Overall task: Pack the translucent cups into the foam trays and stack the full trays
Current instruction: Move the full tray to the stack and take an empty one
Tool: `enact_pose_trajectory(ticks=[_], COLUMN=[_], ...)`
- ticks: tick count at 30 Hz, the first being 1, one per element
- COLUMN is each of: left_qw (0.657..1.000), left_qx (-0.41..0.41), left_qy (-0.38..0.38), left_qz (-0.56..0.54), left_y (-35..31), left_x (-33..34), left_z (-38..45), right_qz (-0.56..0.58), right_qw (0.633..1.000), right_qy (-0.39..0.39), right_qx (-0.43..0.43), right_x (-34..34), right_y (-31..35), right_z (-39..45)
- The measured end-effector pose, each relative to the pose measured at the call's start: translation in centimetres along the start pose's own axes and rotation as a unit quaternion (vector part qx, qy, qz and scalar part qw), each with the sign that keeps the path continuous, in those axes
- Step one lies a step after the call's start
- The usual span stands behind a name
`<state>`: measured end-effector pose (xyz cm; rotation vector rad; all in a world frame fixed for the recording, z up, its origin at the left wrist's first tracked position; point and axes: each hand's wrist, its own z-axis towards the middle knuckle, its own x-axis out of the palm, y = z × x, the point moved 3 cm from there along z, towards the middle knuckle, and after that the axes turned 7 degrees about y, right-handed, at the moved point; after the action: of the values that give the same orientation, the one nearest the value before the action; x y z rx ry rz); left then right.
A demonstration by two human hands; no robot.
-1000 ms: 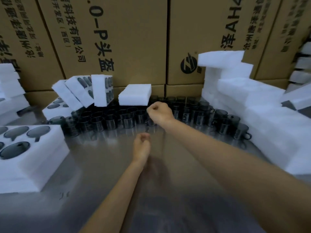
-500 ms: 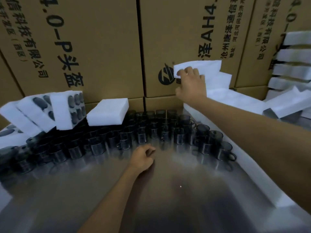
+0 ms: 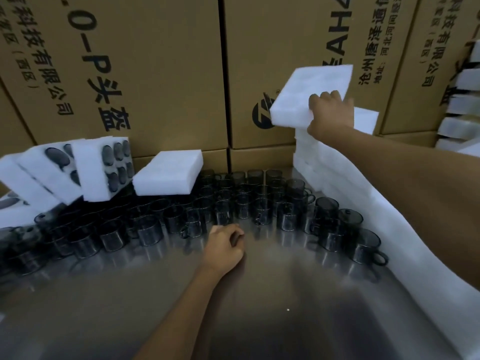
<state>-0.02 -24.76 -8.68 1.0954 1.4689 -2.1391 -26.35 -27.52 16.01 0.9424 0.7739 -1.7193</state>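
Several dark translucent cups (image 3: 244, 203) with handles stand in rows across the back of the steel table (image 3: 259, 307). My right hand (image 3: 330, 113) grips a white foam tray (image 3: 309, 97), lifted and tilted above the foam stack (image 3: 337, 178) along the right side. My left hand (image 3: 226, 248) rests on the table in front of the cups, its fingers loosely curled and holding nothing. Another foam tray (image 3: 168, 176) lies on top of the cups at the back.
Filled foam trays (image 3: 104, 170) lean against each other at the back left. Large cardboard boxes (image 3: 155, 74) form a wall behind the table. More foam pieces (image 3: 465, 105) are piled at the far right.
My right hand has lifted the top foam tray off the right stack and tilted it up. My left hand stays on the table. The view has shifted slightly.
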Motion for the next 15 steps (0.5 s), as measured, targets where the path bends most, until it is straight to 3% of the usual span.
enact_pose_trajectory(ticks=[5,9,11,15], left_qw=[0.995,0.952,0.897,0.724], left_qx=[-0.06,-0.126,-0.15,-0.154], left_qy=[-0.009,-0.064,-0.105,-0.201], left_qz=[-0.079,-0.272,-0.402,-0.642], left_y=[-0.5,-0.8,-0.9,0.2], left_x=[-1.1,-1.9,-2.4,-4.3], left_z=[-0.4,-1.5,-2.2,-5.9], right_qz=[0.026,0.108,0.107,0.052], right_qw=[0.992,0.975,0.961,0.912], right_qy=[-0.056,0.003,0.051,0.205], right_qx=[-0.107,-0.194,-0.249,-0.351], right_x=[-1.7,-3.1,-3.2,-2.0], right_y=[2.1,4.9,5.6,5.4], right_z=[-3.8,-8.9,-11.8,-17.5])
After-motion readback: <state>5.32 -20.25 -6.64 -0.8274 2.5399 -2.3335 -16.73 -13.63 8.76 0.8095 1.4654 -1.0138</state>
